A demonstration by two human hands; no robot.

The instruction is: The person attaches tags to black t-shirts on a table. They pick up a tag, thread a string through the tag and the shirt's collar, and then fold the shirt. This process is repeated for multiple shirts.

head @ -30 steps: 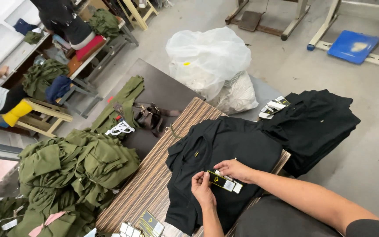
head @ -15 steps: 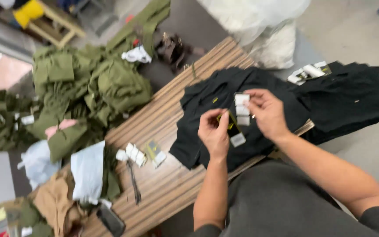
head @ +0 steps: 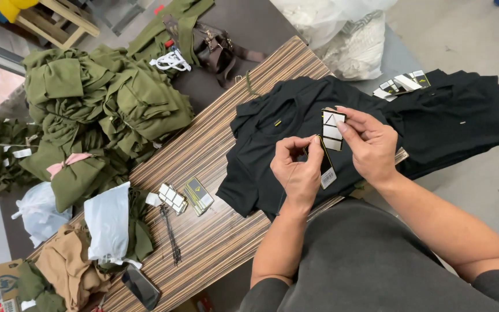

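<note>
I see my right hand point(head: 371, 147) pinching a white tag point(head: 332, 128) and my left hand point(head: 298, 170) pinching a dark tag point(head: 326, 170), both held just above the black shirt point(head: 278, 133) on the striped table point(head: 215, 231).

The left hand point(head: 298, 170) is pinching a dark hang tag point(head: 326, 171) between thumb and fingertips point(head: 313, 151), while the right hand point(head: 368, 144) is gripping a black-and-white tag point(head: 332, 128) just above them. Beneath both hands a black shirt point(head: 272, 144) is lying on the striped wooden table point(head: 215, 231); more tags point(head: 183, 196) are sitting well left of the fingers.
</note>
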